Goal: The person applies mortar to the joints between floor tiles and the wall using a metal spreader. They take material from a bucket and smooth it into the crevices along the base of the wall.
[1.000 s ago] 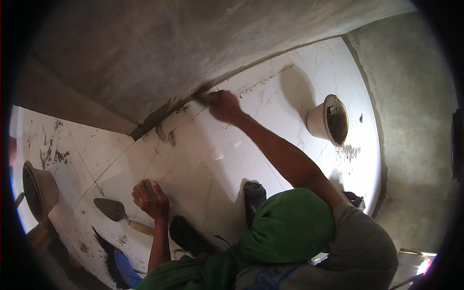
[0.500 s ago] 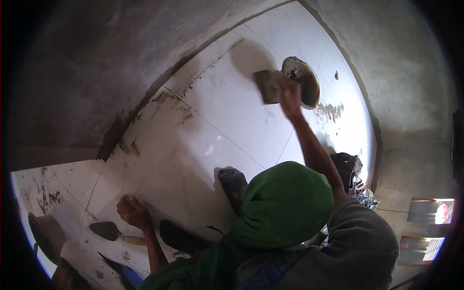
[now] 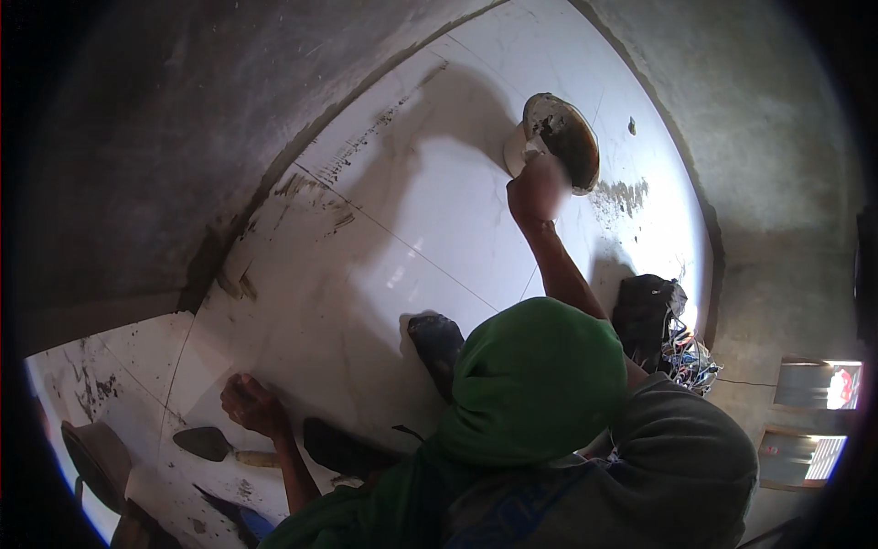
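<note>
My right hand (image 3: 540,192), blurred and closed, reaches to the mortar-crusted bucket (image 3: 572,146) on the white tiled floor (image 3: 430,220). Whatever it holds is hidden. My left hand (image 3: 253,407) is low at the left with its fingers curled; what is in them, if anything, I cannot make out. Beside it lies a pointed trowel (image 3: 201,444) with a wooden handle. A green hood (image 3: 535,375) and grey-shirted shoulder fill the lower middle, with dark boots (image 3: 430,352) around them.
Grey plastered walls (image 3: 155,110) border the tiles at top left and right. A second bucket (image 3: 105,462) and a blue-backed brush (image 3: 251,522) sit at lower left. A black bag (image 3: 640,306) with tangled wires (image 3: 690,361) lies at right, near small window openings (image 3: 841,384).
My right hand moved from the wall's foot rightward to the bucket; the dark square thing it held half a second ago is out of sight. The view has shifted, showing more of the right wall.
</note>
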The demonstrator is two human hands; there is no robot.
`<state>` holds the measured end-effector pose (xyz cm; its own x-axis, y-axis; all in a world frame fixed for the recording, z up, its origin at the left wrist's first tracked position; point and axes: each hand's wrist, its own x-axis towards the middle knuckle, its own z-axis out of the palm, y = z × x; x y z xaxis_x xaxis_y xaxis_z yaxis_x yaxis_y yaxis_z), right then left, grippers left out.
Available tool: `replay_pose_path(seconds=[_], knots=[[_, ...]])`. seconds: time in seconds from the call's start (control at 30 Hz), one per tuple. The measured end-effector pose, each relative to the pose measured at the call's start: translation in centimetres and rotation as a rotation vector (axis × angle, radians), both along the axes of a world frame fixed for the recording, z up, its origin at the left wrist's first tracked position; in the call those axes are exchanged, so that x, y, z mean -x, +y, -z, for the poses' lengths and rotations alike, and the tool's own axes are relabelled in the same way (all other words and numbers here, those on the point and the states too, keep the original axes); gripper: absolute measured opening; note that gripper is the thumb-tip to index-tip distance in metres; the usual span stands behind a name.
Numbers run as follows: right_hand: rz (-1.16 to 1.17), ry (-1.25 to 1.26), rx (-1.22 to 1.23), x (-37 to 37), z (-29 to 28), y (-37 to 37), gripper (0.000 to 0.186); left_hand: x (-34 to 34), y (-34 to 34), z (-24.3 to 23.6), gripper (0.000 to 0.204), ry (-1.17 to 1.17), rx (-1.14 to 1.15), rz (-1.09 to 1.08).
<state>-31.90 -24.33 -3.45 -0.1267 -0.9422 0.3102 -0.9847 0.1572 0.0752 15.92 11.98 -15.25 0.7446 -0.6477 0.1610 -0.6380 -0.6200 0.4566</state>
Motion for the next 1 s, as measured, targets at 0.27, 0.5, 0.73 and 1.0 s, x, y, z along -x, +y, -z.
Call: replay_pose_path(seconds=[0.27,0.5,0.73,1.0], knots=[[0.013,0.05,-0.046,0.2,1.4,1.5,0.063,0.2,-0.2,0.1,0.034,-0.081,-0.006,0.03],[-0.016,0.09,-0.073,0.5,2.5,2.3,0.063,0.8,-0.6,-0.3,0.034,0.006,-0.011,0.0],[-0.208,0.075,-0.271,0.4,6.7,7.3,0.047,0.6,-0.1,1.3,0.031,-0.041,0.006,0.02],[-0.102,-0.737,-0.014,1.8,-1.4,10.5,0.023,-0.6,0.4,0.0,0.031,-0.049,-0.014,0.047]])
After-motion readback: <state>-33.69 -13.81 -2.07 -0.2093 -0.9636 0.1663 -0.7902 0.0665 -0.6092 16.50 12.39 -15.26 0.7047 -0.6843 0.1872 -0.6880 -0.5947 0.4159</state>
